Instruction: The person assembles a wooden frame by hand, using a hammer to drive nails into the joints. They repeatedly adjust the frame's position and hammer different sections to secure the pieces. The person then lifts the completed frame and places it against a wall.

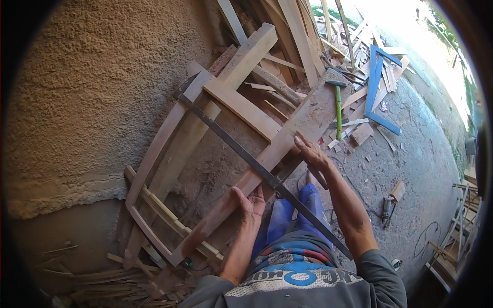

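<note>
A wooden frame with a curved side (pixel 164 131), like part of a chair, rests tilted in front of me on timber beams. A long dark metal bar clamp (pixel 226 134) spans it, from the far curved side across the near rail (pixel 218 215) toward my right forearm. My left hand (pixel 250 203) is closed around the near rail beside the clamp, thumb against the wood; its fingertips are partly hidden. My right hand (pixel 313 154) lies with fingers stretched along the rail's upper part, above the clamp's jaw (pixel 316 175).
A hammer with a green handle (pixel 338 110) leans at a timber block (pixel 318 105). Beyond lie a blue angled frame (pixel 374 87) and wood offcuts. A rough wall (pixel 102 102) stands left. A power tool (pixel 387 208) with a cord lies on the floor to the right.
</note>
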Motion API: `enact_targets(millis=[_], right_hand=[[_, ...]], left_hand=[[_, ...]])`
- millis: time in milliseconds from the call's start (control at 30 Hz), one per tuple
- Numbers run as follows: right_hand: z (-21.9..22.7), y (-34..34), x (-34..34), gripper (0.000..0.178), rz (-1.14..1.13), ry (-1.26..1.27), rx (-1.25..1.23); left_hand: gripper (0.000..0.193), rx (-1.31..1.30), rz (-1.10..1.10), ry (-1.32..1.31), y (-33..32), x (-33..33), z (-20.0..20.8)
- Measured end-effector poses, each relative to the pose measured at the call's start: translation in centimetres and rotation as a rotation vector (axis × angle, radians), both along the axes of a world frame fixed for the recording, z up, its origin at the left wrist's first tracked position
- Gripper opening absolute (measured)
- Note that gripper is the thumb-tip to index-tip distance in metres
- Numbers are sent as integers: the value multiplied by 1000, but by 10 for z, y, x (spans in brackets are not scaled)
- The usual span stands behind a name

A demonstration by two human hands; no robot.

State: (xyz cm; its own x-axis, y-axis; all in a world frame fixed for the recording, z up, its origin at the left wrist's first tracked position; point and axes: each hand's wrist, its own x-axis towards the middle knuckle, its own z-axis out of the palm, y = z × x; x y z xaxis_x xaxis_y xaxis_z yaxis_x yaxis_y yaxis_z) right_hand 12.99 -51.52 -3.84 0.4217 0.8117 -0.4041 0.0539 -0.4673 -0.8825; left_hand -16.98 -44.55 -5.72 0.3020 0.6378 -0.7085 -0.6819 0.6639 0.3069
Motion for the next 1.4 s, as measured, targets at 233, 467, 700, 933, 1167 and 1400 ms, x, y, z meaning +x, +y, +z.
enact_targets(millis=[233, 467, 700, 933, 1167, 1400], right_hand=[[52, -13, -1, 89, 103, 179, -76], [71, -8, -9, 82, -36, 66, -149], [-3, 6, 4, 67, -25, -51, 203], [-2, 8, -3, 60, -5, -146, 252], [2, -6, 8, 59, -8, -181, 249], [10, -11, 9, 61, -23, -131, 189]], left_hand=[[98, -4, 14, 40, -1, 2, -1], [95, -73, 15, -2, -12, 14, 1], [85, -94, 85, -27, -16, -29, 9], [83, -2, 209, 122, -13, -54, 15], [82, -26, 178, 109, -24, -41, 18], [68, -141, -258, 90, -27, -45, 30]])
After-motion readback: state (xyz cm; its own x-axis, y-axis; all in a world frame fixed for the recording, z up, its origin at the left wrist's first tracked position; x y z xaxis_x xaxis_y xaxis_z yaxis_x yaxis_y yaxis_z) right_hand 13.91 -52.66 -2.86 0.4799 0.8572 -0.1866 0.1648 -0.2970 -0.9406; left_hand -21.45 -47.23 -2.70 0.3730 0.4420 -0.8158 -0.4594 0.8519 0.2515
